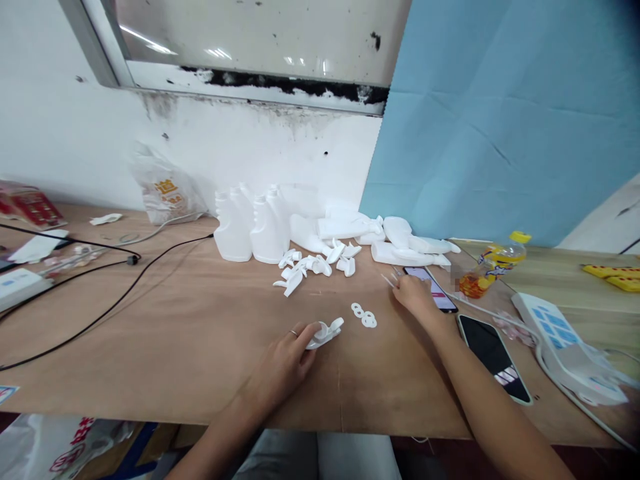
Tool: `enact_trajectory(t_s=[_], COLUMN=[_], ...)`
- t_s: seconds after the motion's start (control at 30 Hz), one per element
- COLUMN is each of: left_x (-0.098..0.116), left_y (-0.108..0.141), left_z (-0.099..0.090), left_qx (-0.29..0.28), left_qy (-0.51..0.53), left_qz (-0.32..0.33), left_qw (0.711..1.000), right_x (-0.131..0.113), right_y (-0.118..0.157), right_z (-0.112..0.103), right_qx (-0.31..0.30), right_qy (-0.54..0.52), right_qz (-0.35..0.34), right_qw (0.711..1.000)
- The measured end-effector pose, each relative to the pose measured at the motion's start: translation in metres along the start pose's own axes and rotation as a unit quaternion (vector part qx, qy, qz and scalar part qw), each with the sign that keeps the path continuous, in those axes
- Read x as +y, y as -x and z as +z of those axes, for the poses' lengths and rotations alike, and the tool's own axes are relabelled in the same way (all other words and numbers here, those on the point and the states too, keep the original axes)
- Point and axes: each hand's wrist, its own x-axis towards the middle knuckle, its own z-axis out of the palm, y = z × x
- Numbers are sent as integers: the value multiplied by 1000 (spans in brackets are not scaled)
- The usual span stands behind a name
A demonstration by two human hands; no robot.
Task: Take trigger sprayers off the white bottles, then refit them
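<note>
My left hand (287,357) is closed on a white spray head (326,333) just above the brown table (200,360). Farther right, my right hand (415,293) is closed at the left edge of a lit phone (435,291), with thin white tubes (389,281) at its fingertips. Between the hands lie several flat white rings (364,315). A loose pile of white spray heads (305,267) is farther back. Behind it stand several white bottles (267,233), and more bottles (350,227) lie on their sides to the right.
A dark-screened phone (495,357) and a white power strip (560,340) lie at the right, near a drink bottle (495,267). Black cables (125,293) cross the left side. A plastic bag (167,190) stands against the wall.
</note>
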Motion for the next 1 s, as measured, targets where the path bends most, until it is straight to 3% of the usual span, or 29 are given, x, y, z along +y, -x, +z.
enact_trajectory(t_s=[0.2, 0.27, 0.3, 0.33, 0.4, 0.47, 0.5, 0.53, 0.57, 0.63, 0.73, 0.8, 1.0], left_x=[1, 1, 0, 0, -1, -2, -3, -3, -4, -3, 0, 2, 5], left_y=[-2, -2, -2, -2, -2, -2, -2, -2, -2, -1, 0, 0, -2], left_z=[-2, -2, -2, -2, 0, 2, 3, 5, 6, 7, 6, 4, 1], left_qx=[-21, -25, -28, -30, -33, -33, -29, -23, -16, -3, 5, 3, -10], left_qy=[17, 23, 24, 22, 15, 10, 11, 13, 16, 20, 24, 30, 58], left_qz=[-20, -40, -50, -57, -61, -49, -41, -33, -26, -12, -2, -3, -1], left_qw=[999, 999, 998, 998, 998, 998, 999, 999, 999, 1000, 1000, 1000, 998], right_x=[-4, -1, 0, 0, -3, -12, -20, -29, -39, -61, -90, -102, -110], right_y=[0, 0, 1, 1, 4, 8, 12, 17, 23, 37, 60, 74, 90], right_z=[-7, -13, -17, -22, -31, -38, -40, -41, -40, -38, -34, -33, -28], right_qx=[48, 116, 154, 185, 197, 153, 126, 101, 78, 39, -47, -91, -104], right_qy=[-32, -134, -220, -324, -535, -693, -741, -769, -778, -759, -711, -688, -632], right_qz=[2, -10, -24, -39, -72, -92, -97, -99, -99, -109, -179, -232, -310], right_qw=[998, 984, 963, 927, 819, 699, 652, 624, 616, 641, 679, 682, 703])
